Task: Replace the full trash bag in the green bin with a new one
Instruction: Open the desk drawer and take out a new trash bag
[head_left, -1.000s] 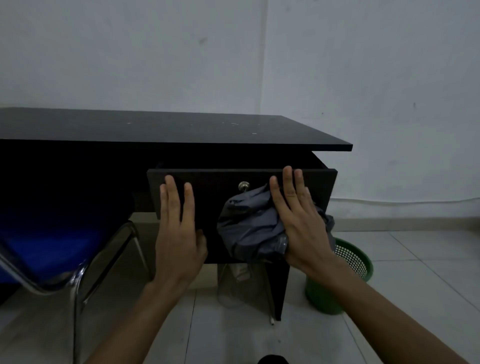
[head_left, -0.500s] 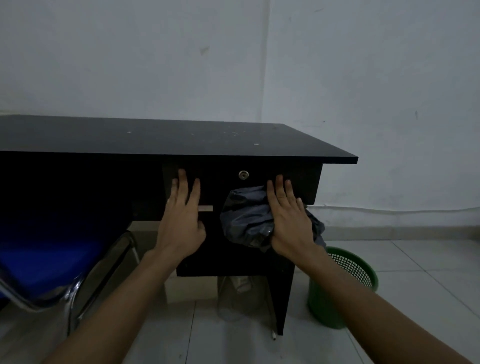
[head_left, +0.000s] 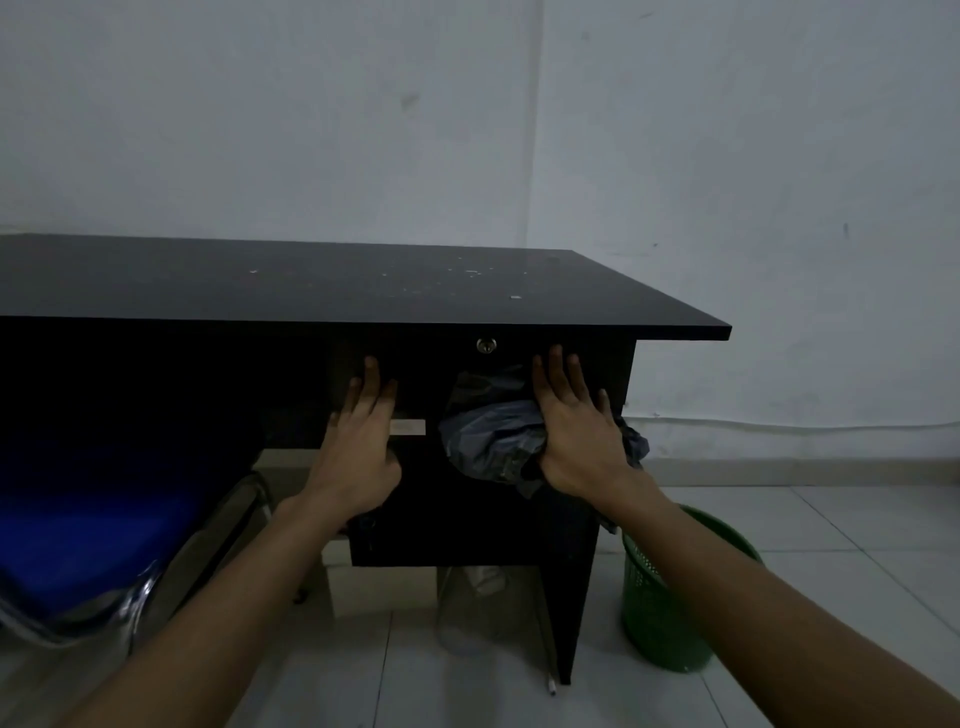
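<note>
Both hands have pushed the drawer (head_left: 483, 374) shut under the bench (head_left: 311, 291).
Your left hand (head_left: 358, 452) lies flat, fingers straight; your right hand (head_left: 576, 441) presses the crumpled grey bag (head_left: 488, 441) against the front. Next, that bag goes to the green bin (head_left: 670, 608) beside the bench.

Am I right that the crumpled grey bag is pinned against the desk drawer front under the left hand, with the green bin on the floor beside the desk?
Not quite: the head view shows the grey bag under the right hand, not the left hand. Both hands press flat on the drawer front, and the green bin does stand on the floor beside the desk.
</note>
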